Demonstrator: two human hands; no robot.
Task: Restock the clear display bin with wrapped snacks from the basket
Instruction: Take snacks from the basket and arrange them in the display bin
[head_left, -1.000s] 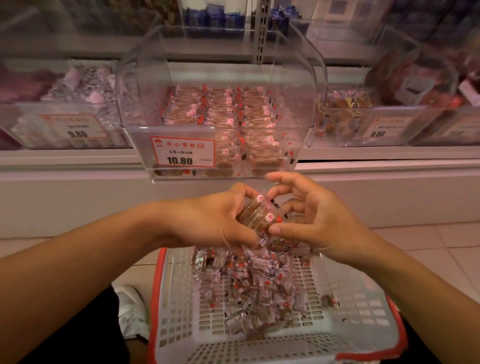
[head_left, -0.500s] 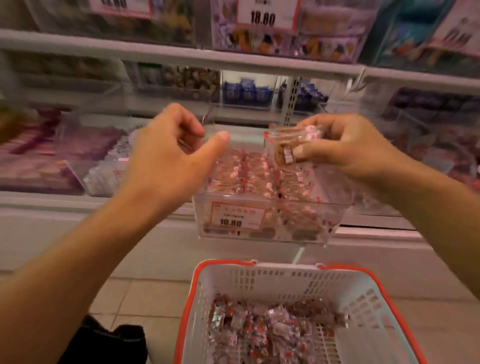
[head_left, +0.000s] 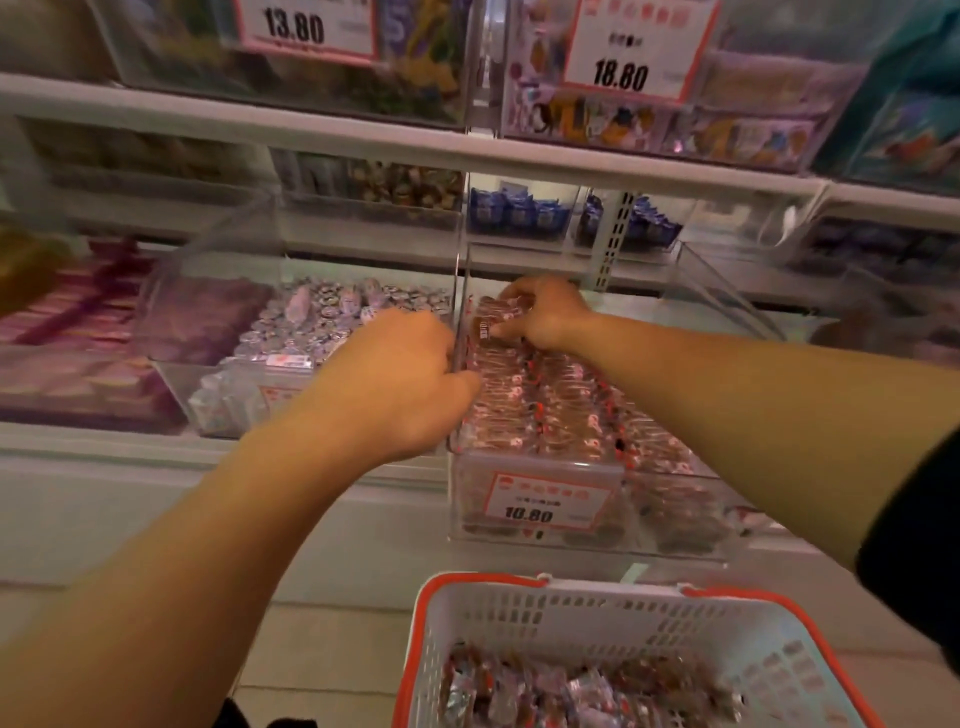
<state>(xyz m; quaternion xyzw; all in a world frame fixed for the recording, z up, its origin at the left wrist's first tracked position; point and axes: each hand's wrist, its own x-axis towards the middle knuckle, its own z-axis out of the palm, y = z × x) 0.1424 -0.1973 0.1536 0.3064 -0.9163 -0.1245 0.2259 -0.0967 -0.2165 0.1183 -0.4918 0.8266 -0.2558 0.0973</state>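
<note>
The clear display bin (head_left: 540, 535) with a 10.80 price tag sits on the lower shelf, holding rows of brown wrapped snacks (head_left: 566, 410). My right hand (head_left: 545, 312) reaches into the back of the bin and grips a small stack of wrapped snacks (head_left: 491, 322) against the rows. My left hand (head_left: 400, 379) grips the bin's left wall near its top edge. Below stands the white basket with a red rim (head_left: 571, 603), with several loose wrapped snacks (head_left: 571, 691) in it.
A neighbouring clear bin (head_left: 249, 384) of silver-wrapped sweets stands to the left. Shelves above carry more bins and price tags 13.80 (head_left: 296, 26) and 18.80 (head_left: 621, 75). A raised clear lid (head_left: 727, 301) stands at the right. Tiled floor (head_left: 322, 649) lies beside the basket.
My right hand carried the stack of snacks from above the bin down into its back. My left hand moved forward and took hold of the bin's left wall.
</note>
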